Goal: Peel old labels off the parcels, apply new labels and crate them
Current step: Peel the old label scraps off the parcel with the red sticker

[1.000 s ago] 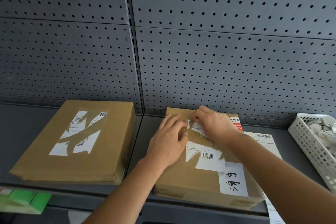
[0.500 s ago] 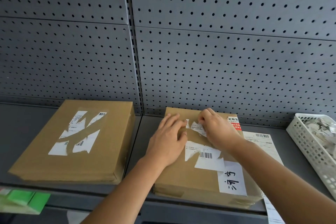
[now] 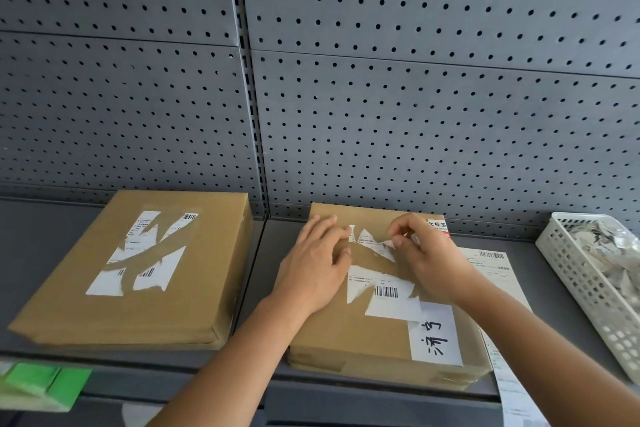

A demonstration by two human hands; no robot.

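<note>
While the grey pegboard wall (image 3: pixel 415 115) fills the upper view and the grey shelf (image 3: pixel 273 253) runs below it, two flat brown parcels lie side by side on that shelf. The left parcel (image 3: pixel 138 309) is well apart from both hands and carries torn white label scraps. The right parcel (image 3: pixel 329 333) lies directly under the hands. A white basket (image 3: pixel 585 291) holding crumpled paper stands at the far right, and a printed label sheet (image 3: pixel 491 270) lies just beside the right parcel and hangs over the shelf's front edge. The left hand (image 3: pixel 315 267) rests flat on the parcel's top with fingers straight and together, and it seems to be pinning the box down. The right hand (image 3: pixel 426 253) is curled, its thumb and forefinger closed on the near end of a torn fragment (image 3: pixel 370 241) of the old label (image 3: pixel 384 291). That fragment lies between the two hands, to the left of the right fingertips (image 3: pixel 398 240). Its long axis slants from the far left down toward the near right. The right hand is plainly the nearer one, already on the loose end. As a judgement, the pull should run along that slant, away from the left hand, so the strip lifts lengthwise rather than tearing across. A handwritten white sticker (image 3: pixel 434 340) sits at the parcel's near right corner, clear of both hands.
</note>
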